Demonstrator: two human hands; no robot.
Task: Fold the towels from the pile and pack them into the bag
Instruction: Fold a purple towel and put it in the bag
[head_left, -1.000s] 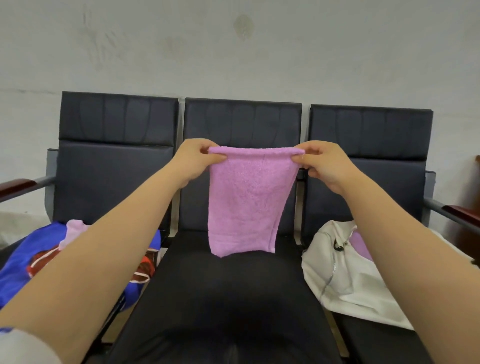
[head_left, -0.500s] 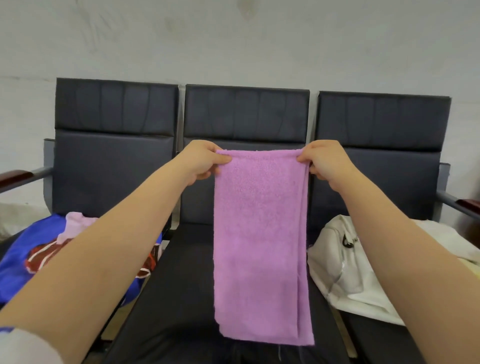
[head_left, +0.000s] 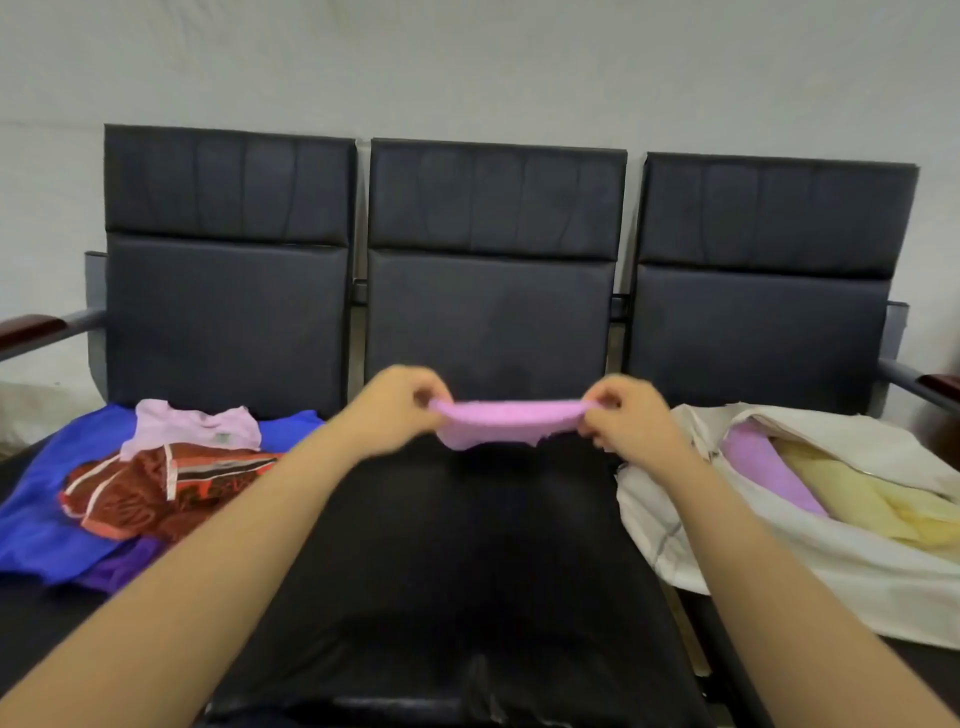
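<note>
A pink towel (head_left: 506, 423) stretches low over the back of the middle black seat (head_left: 467, 545), seen almost edge-on. My left hand (head_left: 400, 410) pinches its left end and my right hand (head_left: 631, 415) pinches its right end. On the left seat lies the pile (head_left: 145, 478): blue, red-patterned, pale pink and purple cloths. The white bag (head_left: 810, 551) lies open on the right seat with a purple towel (head_left: 769, 467) and a yellow towel (head_left: 857, 499) inside.
Three black padded seats stand in a row against a pale wall (head_left: 467, 62). Metal armrests with dark wood tops (head_left: 31, 327) stick out at both ends of the row.
The towel hung full length from both hands at chest height. Both hands have dropped toward the middle seat, and the towel now lies nearly flat between them.
</note>
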